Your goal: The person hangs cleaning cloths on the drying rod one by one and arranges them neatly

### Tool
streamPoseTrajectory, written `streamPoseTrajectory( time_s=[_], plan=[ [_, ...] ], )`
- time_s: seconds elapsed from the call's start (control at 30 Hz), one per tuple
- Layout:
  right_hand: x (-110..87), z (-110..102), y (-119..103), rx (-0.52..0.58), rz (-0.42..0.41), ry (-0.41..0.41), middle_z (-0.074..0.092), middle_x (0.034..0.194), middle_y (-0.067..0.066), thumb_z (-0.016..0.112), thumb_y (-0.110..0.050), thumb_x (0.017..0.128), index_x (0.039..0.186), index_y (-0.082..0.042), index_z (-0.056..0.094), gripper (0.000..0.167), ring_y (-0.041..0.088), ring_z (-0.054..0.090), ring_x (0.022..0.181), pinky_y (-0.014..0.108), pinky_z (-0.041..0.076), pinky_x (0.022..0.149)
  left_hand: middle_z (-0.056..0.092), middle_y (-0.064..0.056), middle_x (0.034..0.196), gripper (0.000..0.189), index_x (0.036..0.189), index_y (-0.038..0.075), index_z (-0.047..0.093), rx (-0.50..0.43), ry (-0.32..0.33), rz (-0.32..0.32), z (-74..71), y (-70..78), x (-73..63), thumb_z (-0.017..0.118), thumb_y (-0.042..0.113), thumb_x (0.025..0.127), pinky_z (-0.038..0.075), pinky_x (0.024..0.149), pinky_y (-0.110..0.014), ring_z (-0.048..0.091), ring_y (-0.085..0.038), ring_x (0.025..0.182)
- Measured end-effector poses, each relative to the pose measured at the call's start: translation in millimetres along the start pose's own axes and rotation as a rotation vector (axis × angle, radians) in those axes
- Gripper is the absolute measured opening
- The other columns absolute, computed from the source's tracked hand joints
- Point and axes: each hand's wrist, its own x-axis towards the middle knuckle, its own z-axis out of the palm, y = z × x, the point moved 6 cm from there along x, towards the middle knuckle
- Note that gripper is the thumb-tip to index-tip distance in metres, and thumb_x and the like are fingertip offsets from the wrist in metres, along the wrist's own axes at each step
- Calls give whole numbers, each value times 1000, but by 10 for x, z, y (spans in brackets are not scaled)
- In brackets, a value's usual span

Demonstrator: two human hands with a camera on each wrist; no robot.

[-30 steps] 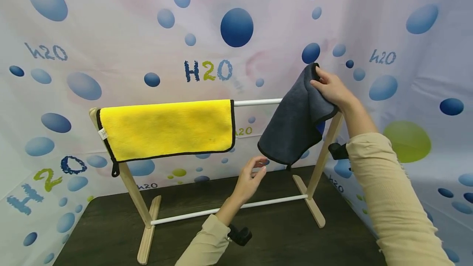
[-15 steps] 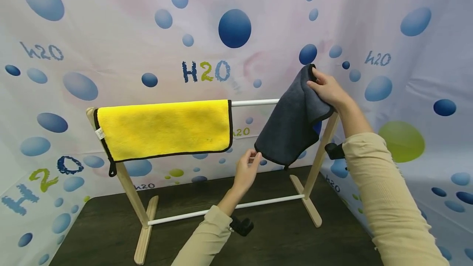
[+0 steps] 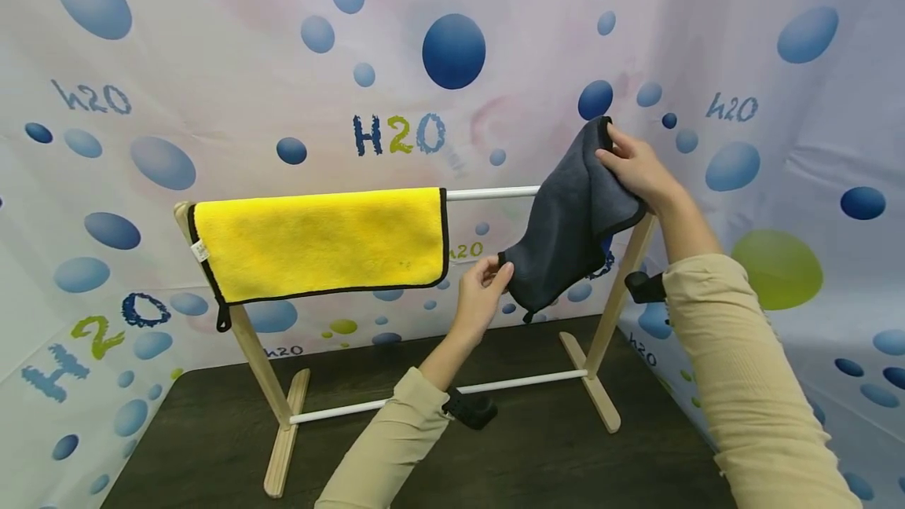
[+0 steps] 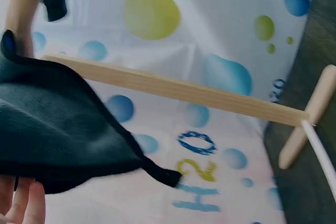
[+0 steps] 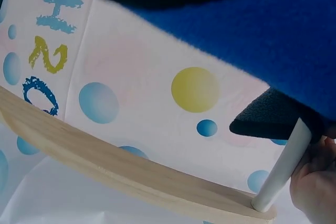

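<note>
A dark grey towel [image 3: 558,218] with black trim hangs at the right part of the rack's white top rod [image 3: 492,193]. My right hand [image 3: 639,170] grips its upper edge near the rod's right end. With thumb and fingers, my left hand [image 3: 482,293] pinches the lower left corner, pulling it slightly out to the left. A black loop hangs from the towel's bottom. The left wrist view shows the grey side of the towel [image 4: 63,119] above my left fingertips [image 4: 34,203]. In the right wrist view the towel's blue side [image 5: 262,40] shows, beside my right hand [image 5: 315,182].
A yellow towel [image 3: 318,246] with black trim and a white tag drapes over the rod's left half. Wooden posts [image 3: 258,364] with flat feet and a lower white rod [image 3: 523,383] carry the rack on a dark table [image 3: 523,454]. A patterned curtain [image 3: 233,100] stands behind.
My left hand has risen to the grey towel's lower left corner and taken hold of it, lifting the corner. My right hand keeps its grip at about the same place.
</note>
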Motion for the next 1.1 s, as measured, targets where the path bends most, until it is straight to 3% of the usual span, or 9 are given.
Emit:
streamPoseTrajectory(
  time_s=[0.17,0.4,0.57,0.73,0.8,0.93,1.03,1.1],
  plan=[
    [-7,-26,53,59,27,5,14,150,18,32,-37,98,145,-34,-2,58,33,35,117,41,34,92,61,-24,91,21,100,-10,57,3,-9,61,-47,264,149,54,8,91,48,73,-22,56,-11,76],
    [-44,-110,89,139,28,75,14,150,16,33,-39,97,144,-38,0,58,16,43,100,18,42,70,58,-18,89,18,100,-6,56,79,-55,170,-165,798,390,50,9,93,45,69,-21,52,-17,75],
    [-79,-232,120,402,-7,164,25,148,11,39,-29,97,142,-43,15,53,4,49,86,15,45,64,54,-14,92,17,102,-2,53,145,-63,194,-271,1104,536,46,12,95,43,73,-22,50,-23,83],
    [-152,-395,51,619,-90,207,42,120,4,43,-22,96,138,-42,34,47,9,49,84,18,47,60,45,-7,90,10,97,1,46,138,-30,223,-392,1363,680,43,10,95,39,72,-22,45,-19,85],
    [-173,-441,9,661,-130,190,41,123,6,44,-18,96,137,-41,36,48,10,49,86,18,47,62,42,-5,90,7,95,2,44,128,-27,251,-405,1447,737,43,9,95,37,73,-23,44,-18,86],
    [-198,-465,2,673,-139,141,40,127,7,46,-15,94,138,-43,33,53,10,55,82,20,51,61,38,-4,89,6,90,4,41,116,-42,272,-367,1466,832,43,7,94,35,71,-22,43,-18,89],
    [-194,-444,87,582,-81,109,36,132,8,49,-21,93,139,-45,29,56,9,55,83,20,52,61,37,-4,85,10,86,5,41,87,-48,224,-350,1349,890,44,9,94,38,66,-23,44,-18,82],
    [-195,-424,168,497,-31,77,28,143,8,50,-26,92,141,-45,23,58,7,55,84,19,52,62,38,-5,83,11,85,5,42,82,-43,159,-358,1245,915,45,10,94,39,62,-23,45,-18,76]
  ],
)
